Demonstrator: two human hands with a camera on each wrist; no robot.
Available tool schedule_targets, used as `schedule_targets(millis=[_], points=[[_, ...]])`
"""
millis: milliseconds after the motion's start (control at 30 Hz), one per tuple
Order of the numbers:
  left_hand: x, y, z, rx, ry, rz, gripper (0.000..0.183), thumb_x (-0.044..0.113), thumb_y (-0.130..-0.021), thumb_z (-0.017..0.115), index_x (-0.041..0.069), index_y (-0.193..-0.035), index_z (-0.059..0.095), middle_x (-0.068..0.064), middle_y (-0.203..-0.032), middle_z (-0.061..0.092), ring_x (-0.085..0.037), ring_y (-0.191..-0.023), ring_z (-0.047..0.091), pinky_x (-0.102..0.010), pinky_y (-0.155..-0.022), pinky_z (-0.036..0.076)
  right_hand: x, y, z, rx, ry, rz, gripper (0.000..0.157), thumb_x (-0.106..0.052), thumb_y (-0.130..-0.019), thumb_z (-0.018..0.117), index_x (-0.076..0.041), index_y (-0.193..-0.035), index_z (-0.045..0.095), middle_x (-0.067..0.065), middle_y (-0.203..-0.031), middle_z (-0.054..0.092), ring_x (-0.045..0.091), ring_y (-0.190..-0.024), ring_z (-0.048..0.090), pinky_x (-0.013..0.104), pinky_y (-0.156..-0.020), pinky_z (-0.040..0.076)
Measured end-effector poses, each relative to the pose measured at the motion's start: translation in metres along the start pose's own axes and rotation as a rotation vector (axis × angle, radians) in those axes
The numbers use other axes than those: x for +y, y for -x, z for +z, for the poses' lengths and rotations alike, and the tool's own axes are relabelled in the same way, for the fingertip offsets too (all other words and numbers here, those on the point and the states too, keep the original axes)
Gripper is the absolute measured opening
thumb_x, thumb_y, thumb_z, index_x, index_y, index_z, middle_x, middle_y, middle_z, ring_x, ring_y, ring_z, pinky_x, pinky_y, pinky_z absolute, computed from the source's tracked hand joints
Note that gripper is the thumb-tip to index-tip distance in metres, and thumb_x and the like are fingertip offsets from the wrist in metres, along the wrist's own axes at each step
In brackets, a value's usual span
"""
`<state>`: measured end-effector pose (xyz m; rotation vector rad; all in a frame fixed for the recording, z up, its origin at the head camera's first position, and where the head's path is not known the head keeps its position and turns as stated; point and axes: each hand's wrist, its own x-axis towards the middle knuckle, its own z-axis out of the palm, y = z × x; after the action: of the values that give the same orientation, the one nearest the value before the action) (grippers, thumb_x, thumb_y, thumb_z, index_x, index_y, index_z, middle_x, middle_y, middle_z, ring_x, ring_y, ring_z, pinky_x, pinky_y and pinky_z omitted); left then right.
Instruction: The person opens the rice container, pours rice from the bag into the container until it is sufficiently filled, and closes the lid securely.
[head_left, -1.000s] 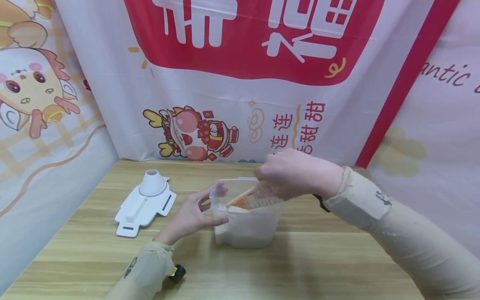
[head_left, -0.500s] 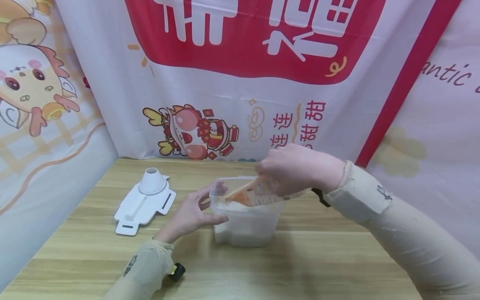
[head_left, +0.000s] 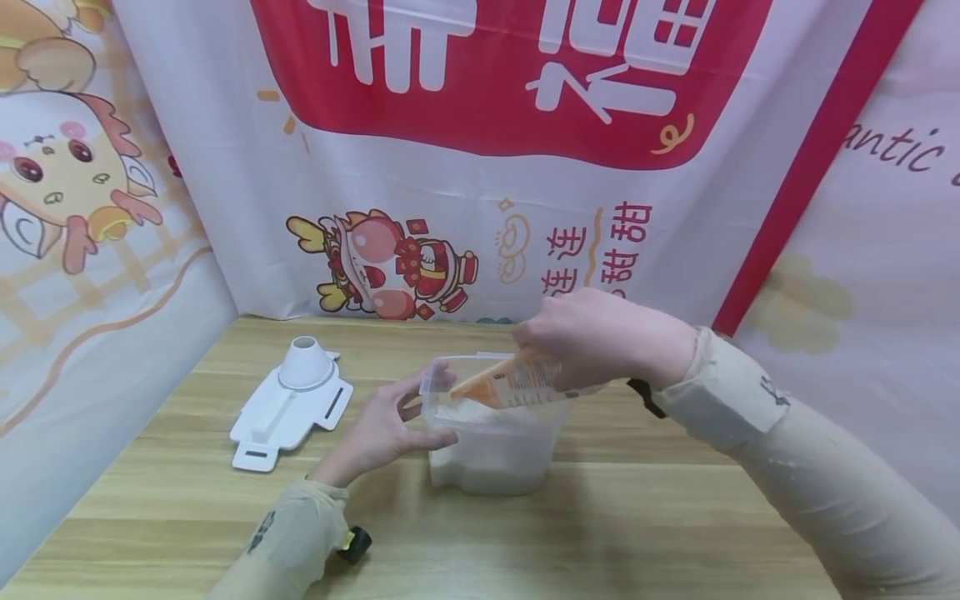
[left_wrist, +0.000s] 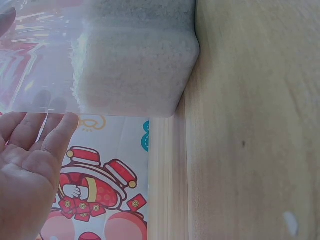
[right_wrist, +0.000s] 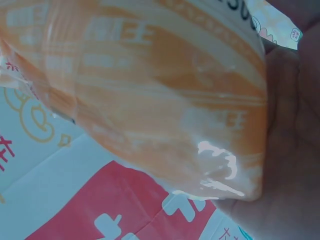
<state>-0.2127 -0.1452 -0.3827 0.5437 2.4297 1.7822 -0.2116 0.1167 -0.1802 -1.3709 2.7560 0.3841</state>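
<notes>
A translucent plastic container [head_left: 517, 446] stands upright on the table. White rice-like grains [left_wrist: 130, 70] show through its wall in the left wrist view. My left hand [head_left: 378, 429] holds its left end, thumb along the front side and fingers on the back side. Above the container my right hand [head_left: 600, 342] grips an orange and clear plastic bag [head_left: 517, 383], its narrow end slanting down to the left inside the rim. In the right wrist view, the crumpled bag [right_wrist: 150, 100] fills most of the picture beside my palm [right_wrist: 295, 145].
A flat white plastic lid-like piece [head_left: 285, 421] with slotted tabs lies on the left of the wooden table [head_left: 637, 533]. A white cone [head_left: 306, 367] stands on its far end. A printed cloth [head_left: 480, 183] hangs behind the table.
My right hand has risen slightly with the bag, and the bag's low end has lifted a little above the grains. The left hand and the container have stayed in place.
</notes>
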Motion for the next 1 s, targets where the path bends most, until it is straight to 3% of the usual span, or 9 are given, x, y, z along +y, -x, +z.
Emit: schedule_targets(millis=[267, 533, 767, 1000], points=[[-0.001, 0.002, 0.001, 0.002, 0.008, -0.011, 0.089, 0.036, -0.069, 0.091, 0.035, -0.145, 0.047, 0.010, -0.137, 0.055, -0.019, -0.132, 0.046, -0.042, -0.103, 0.043, -0.005, 0.001, 0.008, 0.028, -0.012, -0.041, 0.027, -0.020, -0.077, 0.085, -0.018, -0.100, 0.071, -0.005, -0.084, 0.064, 0.015, -0.073, 0.059, 0.030, -0.063, 0.055], [-0.001, 0.001, 0.002, 0.002, -0.004, -0.005, 0.088, 0.037, -0.069, 0.091, 0.037, -0.145, 0.046, 0.009, -0.139, 0.054, -0.020, -0.131, 0.046, -0.043, -0.103, 0.043, -0.001, 0.010, 0.011, 0.095, -0.063, 0.015, 0.031, -0.026, -0.075, 0.086, -0.021, -0.101, 0.070, -0.005, -0.085, 0.064, 0.015, -0.075, 0.061, 0.031, -0.062, 0.056], [0.001, -0.001, 0.001, 0.005, -0.002, 0.016, 0.091, 0.035, -0.068, 0.092, 0.036, -0.146, 0.045, 0.003, -0.139, 0.054, -0.021, -0.131, 0.047, -0.042, -0.103, 0.043, 0.009, 0.027, 0.016, 0.169, -0.254, 0.124, 0.042, -0.028, -0.071, 0.089, -0.025, -0.108, 0.070, -0.009, -0.088, 0.066, 0.011, -0.073, 0.061, 0.031, -0.065, 0.056], [-0.001, -0.001, -0.001, -0.006, 0.004, 0.018, 0.091, 0.036, -0.069, 0.091, 0.034, -0.147, 0.044, 0.010, -0.136, 0.055, -0.017, -0.131, 0.047, -0.042, -0.104, 0.041, 0.025, 0.049, 0.033, 0.354, -0.514, 0.114, 0.044, -0.024, -0.074, 0.089, -0.023, -0.114, 0.070, -0.009, -0.100, 0.068, 0.009, -0.081, 0.063, 0.029, -0.066, 0.057]])
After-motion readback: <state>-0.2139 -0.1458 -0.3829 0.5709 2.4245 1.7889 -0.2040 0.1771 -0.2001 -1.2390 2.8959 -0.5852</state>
